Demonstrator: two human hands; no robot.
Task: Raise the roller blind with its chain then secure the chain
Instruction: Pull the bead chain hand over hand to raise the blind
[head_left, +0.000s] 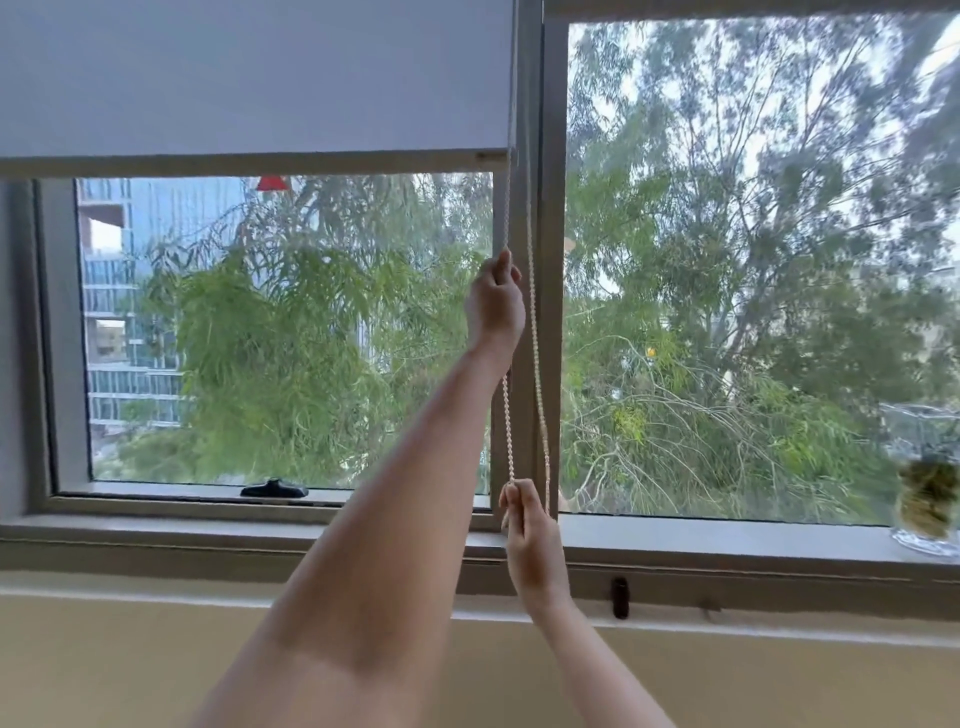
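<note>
Blind (249, 78) about a third down left pane. Your left hand (494, 306) pinches chain (537, 374) high, right hand (532, 545) pinches same strand by sill (727, 538), probably hand-over-hand so pull never slips.

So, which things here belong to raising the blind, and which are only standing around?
Part of the job:
- roller blind
- chain
- left hand
- right hand
- small black clip below the sill, possibly for the chain

Only standing around:
- glass vase
- black window handle

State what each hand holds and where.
Both grip the white beaded chain on its left strand: left hand high beside the grey window frame, right hand low near the sill.
</note>
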